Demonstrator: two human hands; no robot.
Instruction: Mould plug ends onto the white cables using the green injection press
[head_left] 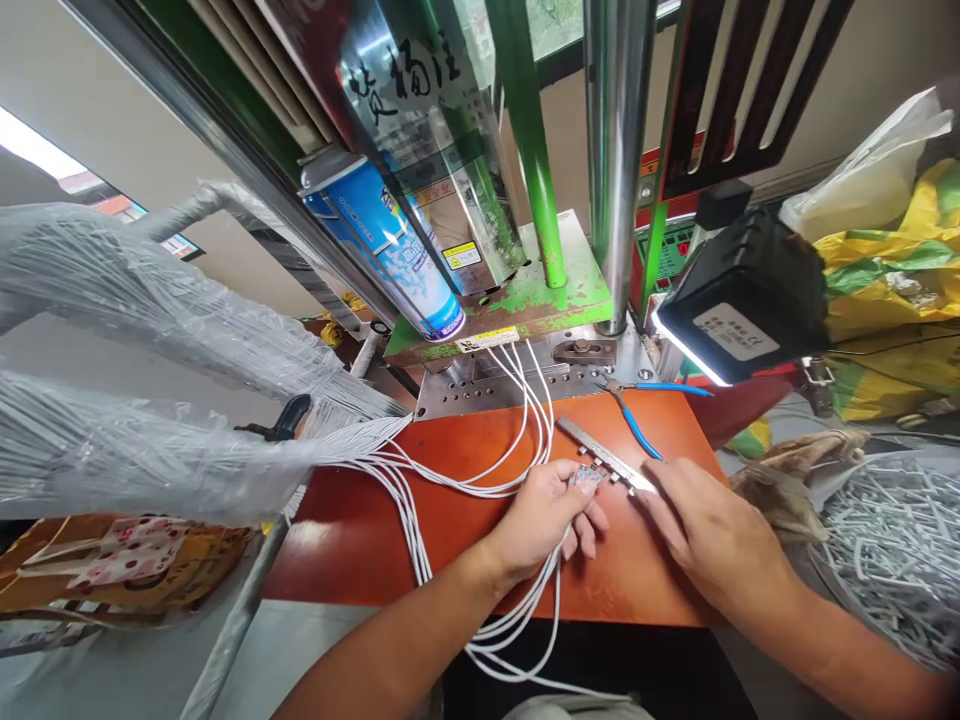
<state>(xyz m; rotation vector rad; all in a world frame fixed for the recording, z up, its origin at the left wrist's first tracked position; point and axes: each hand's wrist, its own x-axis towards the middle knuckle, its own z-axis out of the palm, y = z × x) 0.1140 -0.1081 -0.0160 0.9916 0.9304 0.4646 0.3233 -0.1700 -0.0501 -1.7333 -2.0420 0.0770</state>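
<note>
My left hand is closed around the ends of several thin white cables. Small shiny end pieces stick out past its thumb and forefinger. To the right, my right hand grips the near end of a slim metal bar with small blocks along its edge. The bar slants up and left, close to the end pieces; whether they touch I cannot tell. Blue-handled pliers lie spread just beyond the bar on the orange work surface.
A green press with a steel base plate stands ahead, a blue spray can on its left. A black lamp shines from the right. Plastic-wrapped cable bundles hang at left. A bag of short white offcuts sits at right.
</note>
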